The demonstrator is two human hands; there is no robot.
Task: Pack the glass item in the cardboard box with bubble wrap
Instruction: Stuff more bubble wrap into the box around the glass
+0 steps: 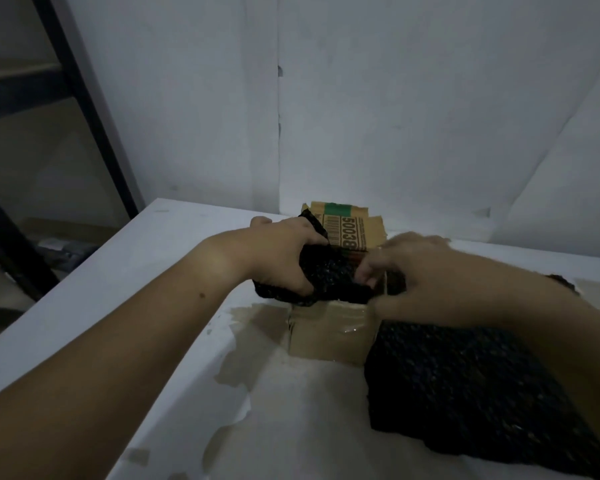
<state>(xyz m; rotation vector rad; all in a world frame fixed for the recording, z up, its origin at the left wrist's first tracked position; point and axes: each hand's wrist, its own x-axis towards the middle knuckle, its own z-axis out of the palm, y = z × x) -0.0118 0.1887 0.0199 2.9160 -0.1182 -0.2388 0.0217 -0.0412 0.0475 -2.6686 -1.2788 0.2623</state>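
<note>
A small cardboard box (329, 336) stands in the middle of the white table, its far flap (347, 226) open and printed with a barcode. A bundle of black bubble wrap (329, 271) sits over the box's opening. My left hand (278, 251) grips the bundle's left side. My right hand (413, 271) pinches its right edge from above the box's right wall. The glass item is hidden, and I cannot tell whether it is inside the wrap.
A large sheet of black bubble wrap (465, 386) lies on the table (146, 271) to the right of the box, under my right forearm. The tabletop's white covering is torn in brown patches. White walls stand close behind. A dark shelf frame (84, 98) rises at left.
</note>
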